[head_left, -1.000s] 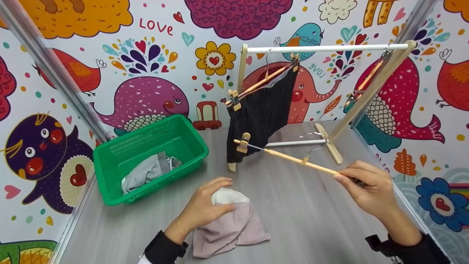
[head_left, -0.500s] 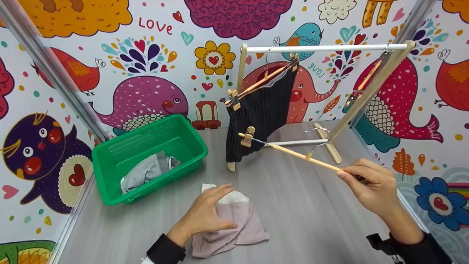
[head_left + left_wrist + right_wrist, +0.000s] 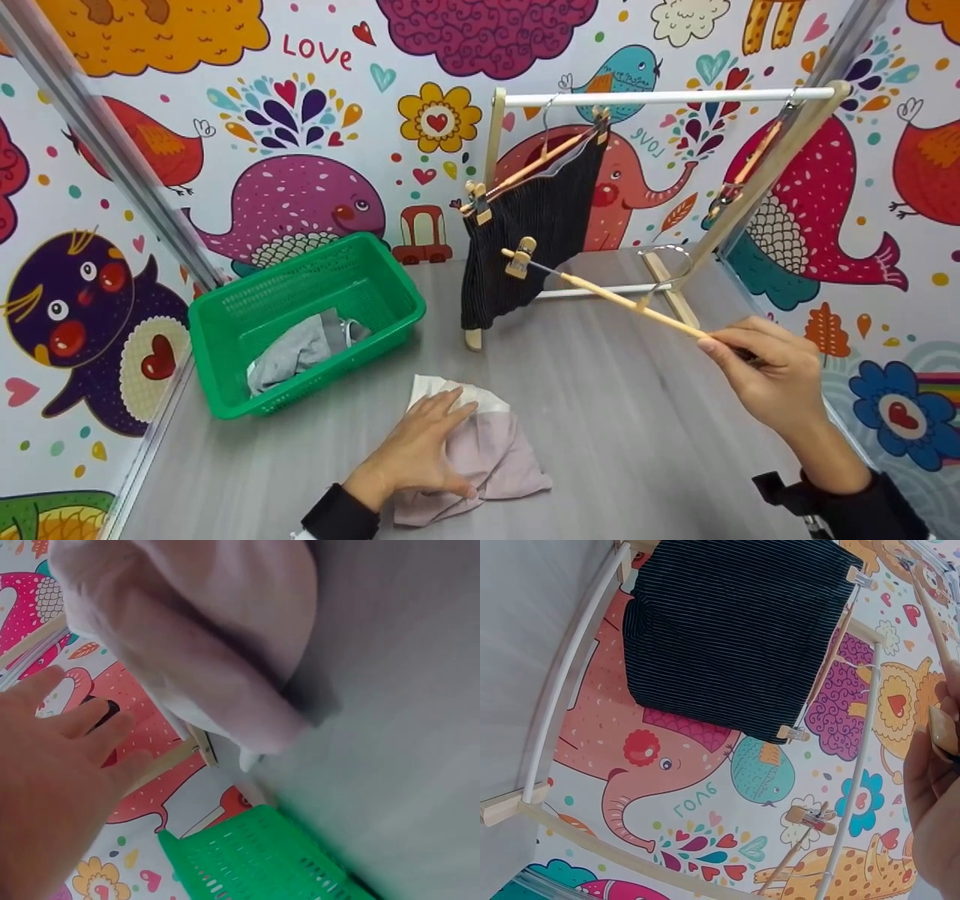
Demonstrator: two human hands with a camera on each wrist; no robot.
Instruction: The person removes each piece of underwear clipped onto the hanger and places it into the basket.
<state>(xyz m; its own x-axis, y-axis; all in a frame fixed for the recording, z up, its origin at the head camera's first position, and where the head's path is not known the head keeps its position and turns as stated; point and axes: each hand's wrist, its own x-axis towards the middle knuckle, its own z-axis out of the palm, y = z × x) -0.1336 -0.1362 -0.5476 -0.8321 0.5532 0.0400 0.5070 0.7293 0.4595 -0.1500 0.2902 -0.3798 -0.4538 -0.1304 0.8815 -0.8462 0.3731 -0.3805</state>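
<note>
My right hand (image 3: 772, 375) pinches one end of a wooden clip hanger (image 3: 622, 301), held in the air with its far clip in front of the black striped garment. In the right wrist view, that hand (image 3: 934, 787) is at the right edge. My left hand (image 3: 420, 446) is spread over a pink garment with a white waistband (image 3: 495, 450) lying on the table. Its fingers are apart and not curled round the cloth; whether they touch it is unclear. The left wrist view has the hand (image 3: 60, 780) beside the pink cloth (image 3: 202, 637).
A black striped garment (image 3: 532, 225) hangs from a clip hanger on a small rack (image 3: 675, 97). Another clip hanger (image 3: 754, 161) hangs at the rack's right end. To the left stands a green basket (image 3: 217, 390) with grey cloth (image 3: 300, 349) inside. Patterned walls (image 3: 315, 112) enclose the table.
My left hand has lowered and opened wider over the pink garment. The hanger in my right hand has shifted slightly right and up, its hook swinging upright.
</note>
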